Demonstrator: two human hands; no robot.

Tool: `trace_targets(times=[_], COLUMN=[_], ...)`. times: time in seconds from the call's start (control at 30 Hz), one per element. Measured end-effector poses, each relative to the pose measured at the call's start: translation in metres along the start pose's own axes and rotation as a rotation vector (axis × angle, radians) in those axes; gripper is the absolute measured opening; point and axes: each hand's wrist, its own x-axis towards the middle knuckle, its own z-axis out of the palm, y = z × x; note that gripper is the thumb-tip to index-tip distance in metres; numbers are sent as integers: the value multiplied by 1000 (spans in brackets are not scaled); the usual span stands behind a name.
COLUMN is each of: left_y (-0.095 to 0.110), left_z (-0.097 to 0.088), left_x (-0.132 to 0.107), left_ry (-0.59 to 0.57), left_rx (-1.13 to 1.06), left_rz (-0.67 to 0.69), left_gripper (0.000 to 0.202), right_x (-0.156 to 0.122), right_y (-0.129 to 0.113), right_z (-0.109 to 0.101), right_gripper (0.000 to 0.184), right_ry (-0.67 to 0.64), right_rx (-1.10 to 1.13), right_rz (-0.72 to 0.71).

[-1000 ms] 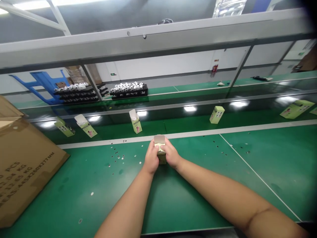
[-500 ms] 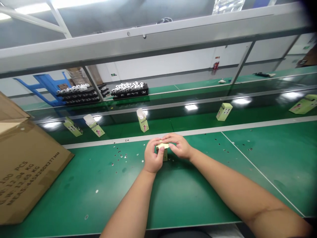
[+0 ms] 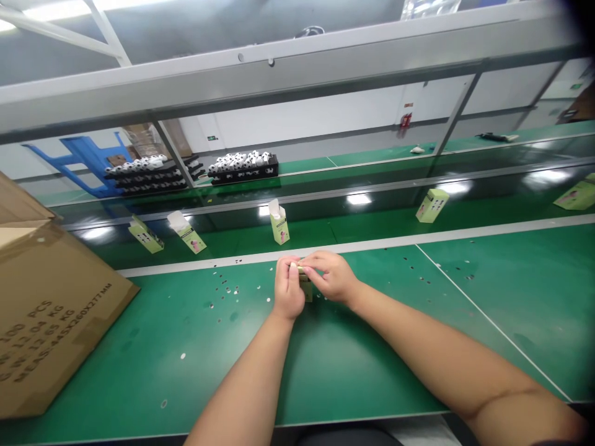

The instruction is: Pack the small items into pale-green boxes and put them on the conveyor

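Observation:
A small pale-green carton (image 3: 305, 288) stands on the green table (image 3: 353, 359) in front of me, mostly covered by my hands. My left hand (image 3: 287, 288) wraps its left side with the thumb pressed on the top edge. My right hand (image 3: 331, 276) is closed over its top and right side, fingers pinching at the top flap. On the dark conveyor belt (image 3: 353, 217) behind stand more of the same cartons: two with open tops (image 3: 279, 222) (image 3: 187, 230), and closed ones (image 3: 145, 233) (image 3: 432, 205).
A large brown cardboard box (image 3: 46, 310) sits at the left on the table. Small white specks (image 3: 227, 294) lie scattered on the green surface. Black trays of white-and-black balls (image 3: 242, 166) sit beyond the belt. A grey overhead rail (image 3: 297, 80) crosses above. Another carton (image 3: 574, 195) lies at far right.
The carton's top flap, upright a second ago, is now pressed down under my fingers. The cartons on the belt have drifted to the right.

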Motion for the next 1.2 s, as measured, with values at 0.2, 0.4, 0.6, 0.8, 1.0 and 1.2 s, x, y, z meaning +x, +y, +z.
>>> trace_targets(times=[0.2,0.4,0.6,0.8,1.0,1.2], left_y=[-3,-1,-16,-27,-26,-32], left_z=[2,2,7,12,14,13], left_x=[-6,-4,-5,-4,-5,-2], left_ry=[-32,-62,-43,-81,-111,-31], left_rx=[-180,-236,-88,14,35,24], left_rz=[-104,-176,-259,-361,-331,-309], left_gripper=[18,24,47,36,29,28], right_x=[-19,-41,-3,25,24,61], right_y=[-4,-2,69,164,165,156], right_z=[3,14,-22,-98,-82,4], right_gripper=[35,56,56,64,64,95], right_ry=[-89,-159,-82,132,196,79], right_rx=[-88,30,-63,-493,-572,-142], right_rz=[-49,97,346,716,567,499])
